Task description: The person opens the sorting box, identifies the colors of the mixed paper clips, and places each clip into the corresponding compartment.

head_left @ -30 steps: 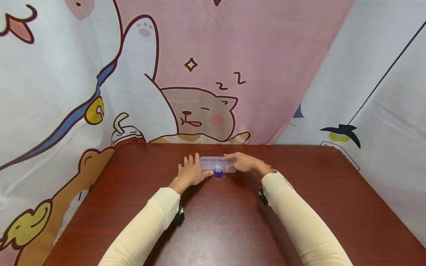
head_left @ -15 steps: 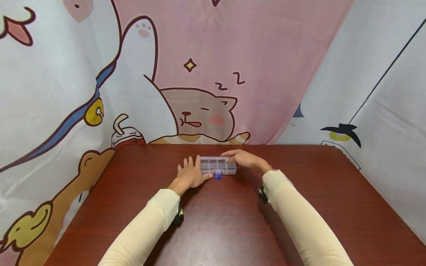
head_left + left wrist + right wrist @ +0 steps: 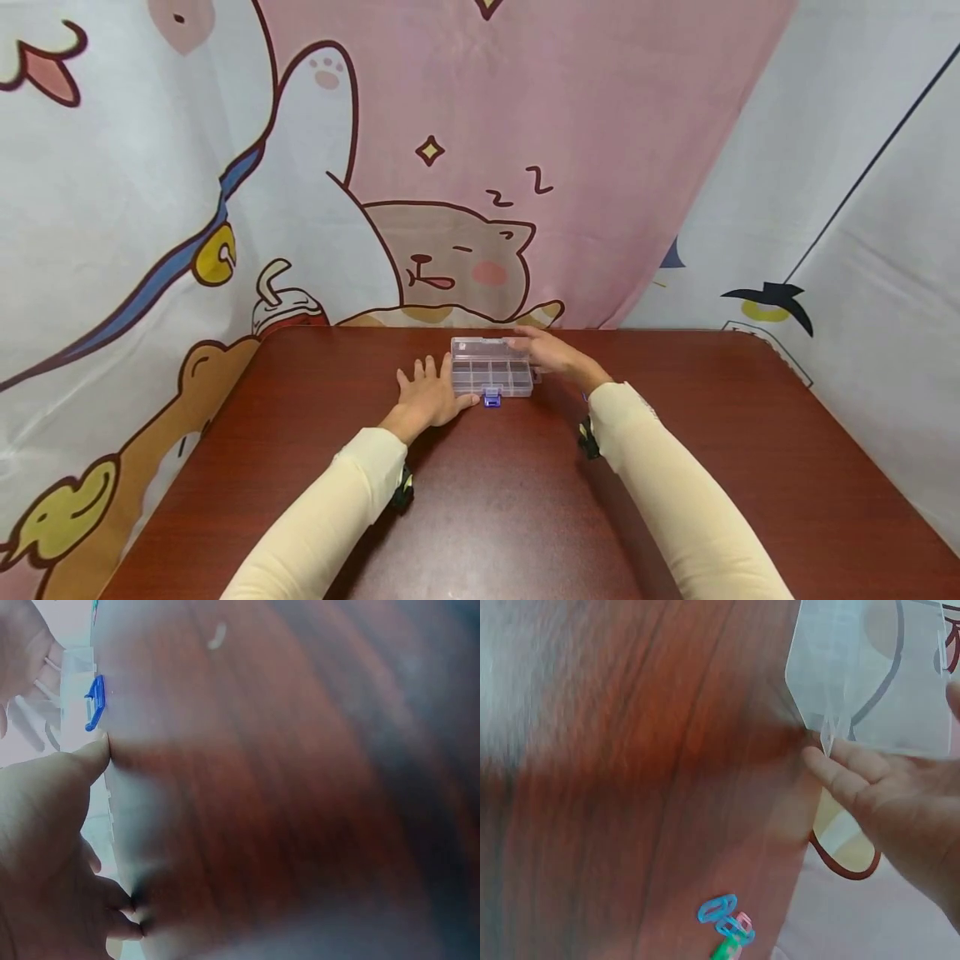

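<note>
A clear plastic compartment box (image 3: 491,379) with a blue latch (image 3: 492,400) lies near the far edge of the table. Its transparent lid (image 3: 480,348) stands raised at the back, showing several divided compartments. My left hand (image 3: 429,400) rests flat with spread fingers at the box's left end, its thumb along the front side near the latch. At the right end my right hand (image 3: 558,358) holds the lid between thumb and fingers. In the right wrist view, other fingertips (image 3: 821,761) touch the box's end near the hinge. Part of the lid is behind the right hand.
In the right wrist view, small blue plastic loops (image 3: 717,907) and a green piece (image 3: 726,949) with pink bits lie on the table, mostly hidden by the right wrist in the head view. A cartoon-printed curtain (image 3: 600,167) hangs behind the brown table (image 3: 480,500).
The lid has swung up and back from lying on the box, and the compartments have come into view. My right hand has risen with it. The left hand stays at the box's left end.
</note>
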`<move>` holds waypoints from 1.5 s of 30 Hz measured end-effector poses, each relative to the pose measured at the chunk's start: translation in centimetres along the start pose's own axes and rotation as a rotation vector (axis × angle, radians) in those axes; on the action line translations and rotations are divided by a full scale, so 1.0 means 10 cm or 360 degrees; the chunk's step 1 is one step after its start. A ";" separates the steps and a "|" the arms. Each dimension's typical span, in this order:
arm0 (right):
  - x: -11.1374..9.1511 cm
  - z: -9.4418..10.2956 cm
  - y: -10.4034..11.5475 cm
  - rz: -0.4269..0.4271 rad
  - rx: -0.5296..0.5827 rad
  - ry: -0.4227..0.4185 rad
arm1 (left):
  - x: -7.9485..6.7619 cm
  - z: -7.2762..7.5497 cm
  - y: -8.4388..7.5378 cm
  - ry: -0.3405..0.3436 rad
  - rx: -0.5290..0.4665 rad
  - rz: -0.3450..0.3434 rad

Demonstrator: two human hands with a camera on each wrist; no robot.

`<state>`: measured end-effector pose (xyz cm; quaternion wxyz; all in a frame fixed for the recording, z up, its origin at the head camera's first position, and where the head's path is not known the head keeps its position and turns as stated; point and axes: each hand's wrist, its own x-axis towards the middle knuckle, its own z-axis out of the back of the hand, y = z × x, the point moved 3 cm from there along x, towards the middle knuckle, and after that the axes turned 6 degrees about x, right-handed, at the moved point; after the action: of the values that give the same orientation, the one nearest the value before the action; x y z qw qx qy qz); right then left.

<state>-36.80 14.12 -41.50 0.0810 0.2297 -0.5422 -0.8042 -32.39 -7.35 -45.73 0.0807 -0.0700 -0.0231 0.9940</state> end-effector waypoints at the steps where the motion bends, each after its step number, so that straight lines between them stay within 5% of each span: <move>1: 0.01 0.00 -0.01 -0.0027 0.0063 -0.0029 | 0.00 0.00 0.00 0.0002 0.0007 -0.0002; 7: 0.06 0.00 -0.08 -0.0122 0.0172 -0.0192 | -0.03 0.02 -0.01 -0.0006 0.0010 -0.0012; 15: 0.14 -0.01 -0.13 -0.0098 0.0004 -0.0492 | -0.02 0.01 -0.01 -0.0008 0.0003 -0.0012; 23: 0.19 -0.08 -0.11 0.0046 -0.0795 -0.0843 | -0.02 -0.01 -0.02 0.0017 0.0001 0.0000; 45: 0.20 -0.09 -0.10 0.0085 -0.0762 -0.0736 | -0.06 0.02 -0.03 0.0089 0.0011 0.0015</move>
<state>-37.98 13.02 -43.27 0.0285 0.0011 -0.3477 -0.9372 -31.83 -7.16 -45.43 0.0769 -0.0976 -0.0169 0.9921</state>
